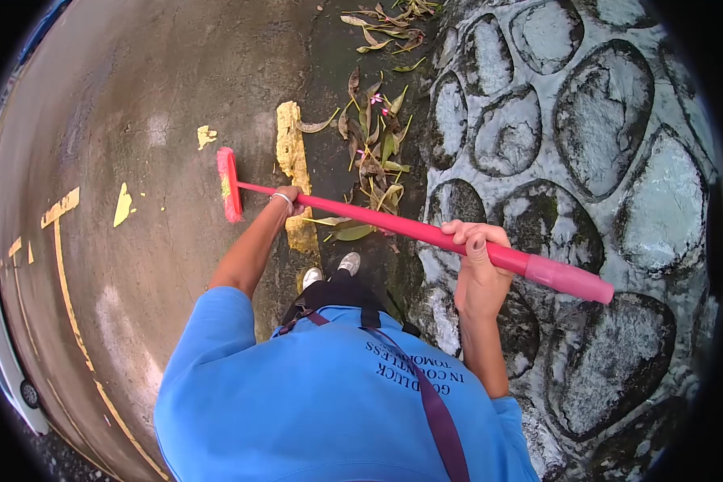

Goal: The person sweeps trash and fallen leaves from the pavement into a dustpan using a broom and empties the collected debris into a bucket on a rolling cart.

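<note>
A broom with a long pinkish-red handle [377,217] runs slantwise across my front. My left hand [287,198], with a white band at the wrist, is closed round the handle close to the head. Higher up, near the pink end grip [569,278], my right hand [480,261] wraps the handle with the thumb along it. The red broom head [229,184] is at the left, over the pavement; whether its bristles touch the ground I cannot tell. Dry and green leaves [373,161] with a few pink flowers lie in a pile beyond the handle.
A wall of rounded stones [606,116] rises close on my right. More leaves [390,28] lie along its foot farther ahead. Worn yellow paint [293,145] marks the concrete ground [177,88]. A white car [4,337] is parked at far left.
</note>
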{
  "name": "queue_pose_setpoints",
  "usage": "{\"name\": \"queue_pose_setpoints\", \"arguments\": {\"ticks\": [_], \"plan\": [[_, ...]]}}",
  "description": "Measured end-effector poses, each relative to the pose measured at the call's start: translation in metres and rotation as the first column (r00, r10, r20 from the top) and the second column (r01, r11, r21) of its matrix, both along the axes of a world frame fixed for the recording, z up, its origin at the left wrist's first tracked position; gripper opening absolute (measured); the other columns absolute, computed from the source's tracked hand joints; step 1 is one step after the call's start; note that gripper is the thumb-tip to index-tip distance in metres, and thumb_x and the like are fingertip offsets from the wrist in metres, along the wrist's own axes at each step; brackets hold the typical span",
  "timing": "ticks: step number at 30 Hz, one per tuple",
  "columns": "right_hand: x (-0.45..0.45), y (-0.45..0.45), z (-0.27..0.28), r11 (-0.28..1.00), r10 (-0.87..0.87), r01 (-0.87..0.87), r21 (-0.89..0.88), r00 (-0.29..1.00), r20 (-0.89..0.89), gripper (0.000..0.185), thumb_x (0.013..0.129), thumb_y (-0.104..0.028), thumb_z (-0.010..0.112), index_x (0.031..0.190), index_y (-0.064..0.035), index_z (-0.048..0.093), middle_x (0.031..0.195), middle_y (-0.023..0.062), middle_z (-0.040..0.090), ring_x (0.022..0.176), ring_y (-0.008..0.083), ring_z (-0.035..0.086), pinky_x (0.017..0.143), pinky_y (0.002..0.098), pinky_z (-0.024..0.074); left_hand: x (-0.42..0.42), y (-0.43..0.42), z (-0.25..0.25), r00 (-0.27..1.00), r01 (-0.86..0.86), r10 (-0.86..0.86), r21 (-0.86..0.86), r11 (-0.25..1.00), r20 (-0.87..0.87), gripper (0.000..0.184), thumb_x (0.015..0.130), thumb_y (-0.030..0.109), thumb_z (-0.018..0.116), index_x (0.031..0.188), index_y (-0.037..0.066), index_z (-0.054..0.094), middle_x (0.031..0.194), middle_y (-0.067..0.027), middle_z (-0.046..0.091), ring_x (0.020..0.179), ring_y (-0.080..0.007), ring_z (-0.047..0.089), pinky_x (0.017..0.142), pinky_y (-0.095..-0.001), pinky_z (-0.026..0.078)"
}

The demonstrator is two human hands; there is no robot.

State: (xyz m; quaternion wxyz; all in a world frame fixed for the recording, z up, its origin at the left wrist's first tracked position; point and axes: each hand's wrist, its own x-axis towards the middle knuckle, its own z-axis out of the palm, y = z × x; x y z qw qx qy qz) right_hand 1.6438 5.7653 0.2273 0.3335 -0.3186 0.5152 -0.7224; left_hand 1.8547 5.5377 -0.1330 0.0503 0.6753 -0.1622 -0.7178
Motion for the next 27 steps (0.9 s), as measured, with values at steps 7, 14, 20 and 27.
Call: {"name": "queue_pose_setpoints", "arguments": {"ticks": [7, 14, 20, 27], "plan": [[-0.009, 0.0, 0.07, 0.983, 0.09, -0.163, -0.085, 0.833, -0.547, 0.031, 0.073, -0.029, 0.063, 0.082, -0.0039, 0.047, 0.067, 0.0081, 0.054, 0.074, 0.0251, 0.057, 0.082, 0.047, 0.0419, -0.153, -0.036, 0.09, 0.856, -0.268, 0.132, -0.211, 0.94, -0.5, 0.012, 0.071, 0.003, 0.054, 0.069, 0.005, 0.042, 0.057, -0.0055, 0.045, 0.047, -0.0194, 0.051, 0.049, -0.0397, 0.051], [-0.022, 0.033, 0.131, 0.891, -0.27, 0.094, -0.444, 0.896, -0.351, 0.034, 0.073, -0.035, 0.063, 0.086, -0.0076, 0.049, 0.061, -0.0018, 0.041, 0.06, 0.0129, 0.043, 0.067, 0.0339, 0.0362, -0.209, 0.014, 0.191, 0.515, -0.307, 0.242, 0.087, 0.948, -0.822, 0.014, 0.077, 0.002, 0.053, 0.082, 0.002, 0.04, 0.065, -0.0068, 0.048, 0.062, -0.0278, 0.057, 0.06, -0.047, 0.051], [-0.017, 0.016, 0.205, 0.858, -0.408, 0.263, -0.441, 0.871, -0.275, 0.024, 0.071, -0.014, 0.065, 0.069, -0.003, 0.044, 0.051, -0.0002, 0.035, 0.045, 0.0115, 0.038, 0.045, 0.0196, 0.0331, -0.196, 0.095, 0.253, 0.542, 0.128, 0.401, 0.544, 0.829, -0.738, 0.009, 0.079, 0.003, 0.053, 0.083, -0.001, 0.046, 0.083, -0.015, 0.054, 0.089, -0.0349, 0.055, 0.083, -0.0513, 0.043], [-0.026, -0.085, 0.245, 0.991, 0.131, -0.128, 0.029, 0.93, -0.342, 0.003, 0.078, 0.0, 0.045, 0.076, 0.0021, 0.047, 0.055, 0.0045, 0.048, 0.044, 0.0114, 0.047, 0.045, 0.0208, 0.0431, -0.158, 0.091, 0.266, 0.689, 0.48, 0.237, 0.677, 0.558, -0.684, 0.009, 0.078, 0.003, 0.05, 0.083, -0.001, 0.045, 0.088, -0.0178, 0.056, 0.088, -0.0333, 0.057, 0.076, -0.046, 0.048]]}}
